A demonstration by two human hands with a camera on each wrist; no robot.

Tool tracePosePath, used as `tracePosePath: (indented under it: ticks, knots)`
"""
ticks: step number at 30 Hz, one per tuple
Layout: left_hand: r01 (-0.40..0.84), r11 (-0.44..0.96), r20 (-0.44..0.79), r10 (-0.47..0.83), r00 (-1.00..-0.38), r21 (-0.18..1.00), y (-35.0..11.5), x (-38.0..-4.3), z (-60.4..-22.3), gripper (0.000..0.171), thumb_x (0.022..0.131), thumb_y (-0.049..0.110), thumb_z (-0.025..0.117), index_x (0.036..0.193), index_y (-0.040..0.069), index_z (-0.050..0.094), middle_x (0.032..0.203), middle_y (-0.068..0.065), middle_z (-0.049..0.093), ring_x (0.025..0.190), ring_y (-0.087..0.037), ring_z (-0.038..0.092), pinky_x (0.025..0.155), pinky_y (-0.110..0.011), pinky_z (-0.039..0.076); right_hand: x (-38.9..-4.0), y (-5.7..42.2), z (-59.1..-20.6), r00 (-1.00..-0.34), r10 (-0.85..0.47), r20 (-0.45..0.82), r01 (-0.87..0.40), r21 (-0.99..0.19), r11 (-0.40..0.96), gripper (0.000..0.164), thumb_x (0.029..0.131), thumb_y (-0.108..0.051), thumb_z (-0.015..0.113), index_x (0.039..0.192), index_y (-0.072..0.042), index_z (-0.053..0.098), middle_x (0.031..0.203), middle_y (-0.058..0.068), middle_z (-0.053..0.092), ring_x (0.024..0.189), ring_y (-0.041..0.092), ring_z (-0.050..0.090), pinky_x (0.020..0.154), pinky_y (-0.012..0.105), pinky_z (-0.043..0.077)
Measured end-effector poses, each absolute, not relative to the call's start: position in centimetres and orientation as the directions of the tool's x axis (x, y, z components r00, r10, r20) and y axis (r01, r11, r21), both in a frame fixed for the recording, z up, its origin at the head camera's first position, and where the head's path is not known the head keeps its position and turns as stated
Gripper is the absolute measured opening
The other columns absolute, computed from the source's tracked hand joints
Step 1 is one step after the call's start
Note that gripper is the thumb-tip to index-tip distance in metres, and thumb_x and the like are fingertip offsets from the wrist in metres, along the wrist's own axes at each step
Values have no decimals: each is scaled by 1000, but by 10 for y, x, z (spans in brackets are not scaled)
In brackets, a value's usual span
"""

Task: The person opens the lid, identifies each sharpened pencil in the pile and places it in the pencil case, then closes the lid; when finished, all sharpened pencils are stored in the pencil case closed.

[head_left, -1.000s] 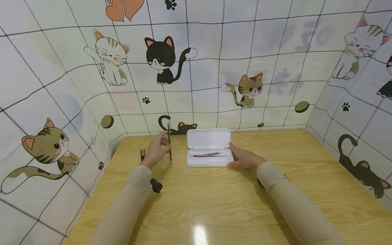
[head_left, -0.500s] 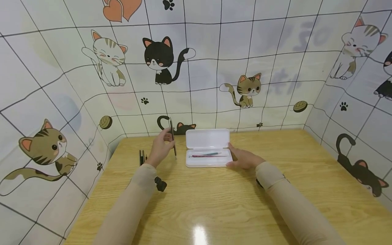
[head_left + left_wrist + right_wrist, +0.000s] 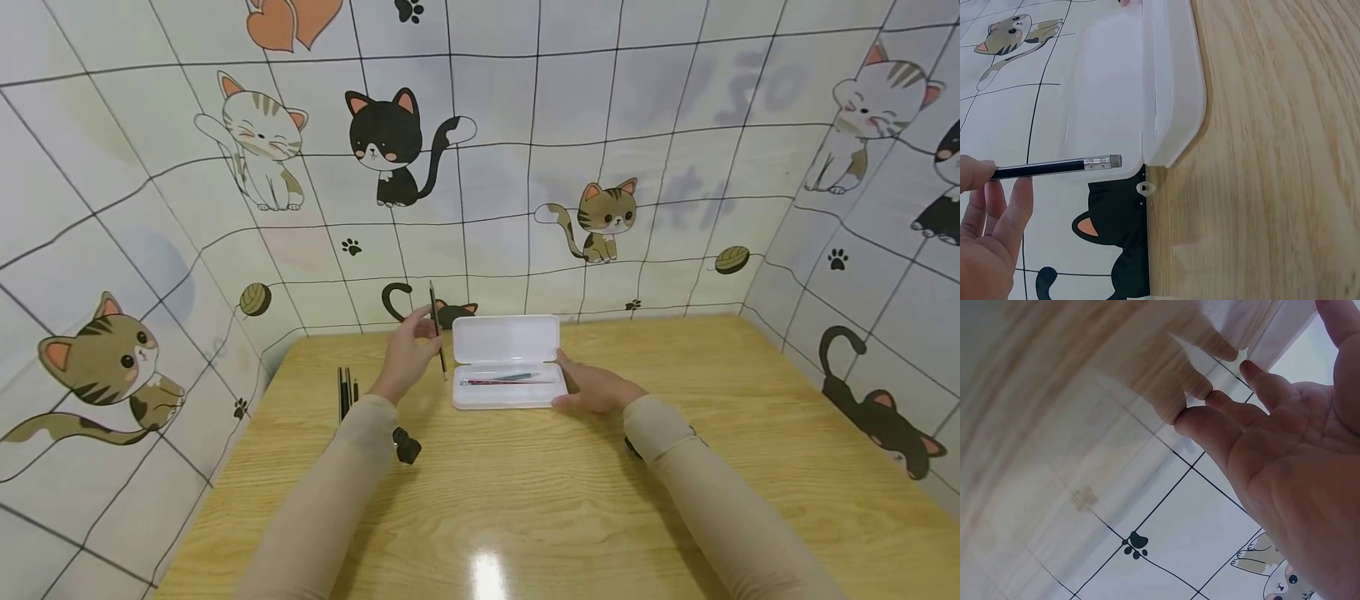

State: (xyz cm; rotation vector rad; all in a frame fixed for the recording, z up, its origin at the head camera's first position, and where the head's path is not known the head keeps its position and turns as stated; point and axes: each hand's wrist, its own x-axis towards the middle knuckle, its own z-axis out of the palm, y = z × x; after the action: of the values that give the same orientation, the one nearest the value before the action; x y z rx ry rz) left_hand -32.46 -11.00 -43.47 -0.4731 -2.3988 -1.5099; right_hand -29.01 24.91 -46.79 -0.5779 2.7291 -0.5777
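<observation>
My left hand (image 3: 407,357) pinches a black pencil (image 3: 438,337) between thumb and fingers, just left of an open white pencil case (image 3: 465,403). In the head view the pencil stands nearly upright; the left wrist view shows its grey eraser (image 3: 1116,161) pointing toward the case. A teal pen (image 3: 517,377) and a thin red-and-white one (image 3: 487,382) lie inside. At the case's right end my right hand (image 3: 598,389) holds it, thumb near the front corner and fingers by the hinge. In the right wrist view my bent fingers (image 3: 1210,428) show close over the tabletop.
Several dark pencils (image 3: 344,392) stand or lie on the wooden table (image 3: 525,500) left of my left forearm, which partly covers them. The case's raised lid (image 3: 506,339) is near the back edge, before a cat-print wall (image 3: 495,183).
My left hand has moved right with the black pencil, closer to the case, uncovering more of the dark pencils at left. My right hand stays at the case.
</observation>
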Motion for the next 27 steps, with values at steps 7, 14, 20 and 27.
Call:
tracePosePath:
  ticks: [7,14,20,27]
  knots:
    - [447,380,427,140,-893,810,-98,-325,-434,50,93,-1,68,140,14,59,109,-16,67,104,-29,64,78,-38,51,-290,248,-467,-876,-446,-186,-334,-433,837,101,98,-48,63,161,0,0,165,23,16,148,44,26,119,57,23]
    - [442,374,408,169,-897,816,-84,-327,-436,46,94,0,69,138,12,61,109,-14,67,105,-29,63,90,-43,51,-289,250,-467,-880,-429,-205,-307,-443,842,102,98,-48,64,162,-4,-2,166,20,17,149,43,25,119,56,22]
    - [448,399,396,210,-894,800,-73,-330,-442,45,94,-1,69,138,9,61,109,-15,67,105,-29,63,83,-40,53,-289,250,-469,-882,-429,-195,-303,-464,832,102,97,-48,65,162,-5,-1,166,20,17,149,43,25,119,57,22]
    - [474,422,422,218,-880,773,-71,-335,-446,42,93,-4,67,133,6,64,107,-14,66,103,-30,63,88,-43,51,-289,250,-468,-883,-429,-190,-308,-457,835,102,97,-47,65,162,-4,-1,166,20,16,149,42,26,119,56,23]
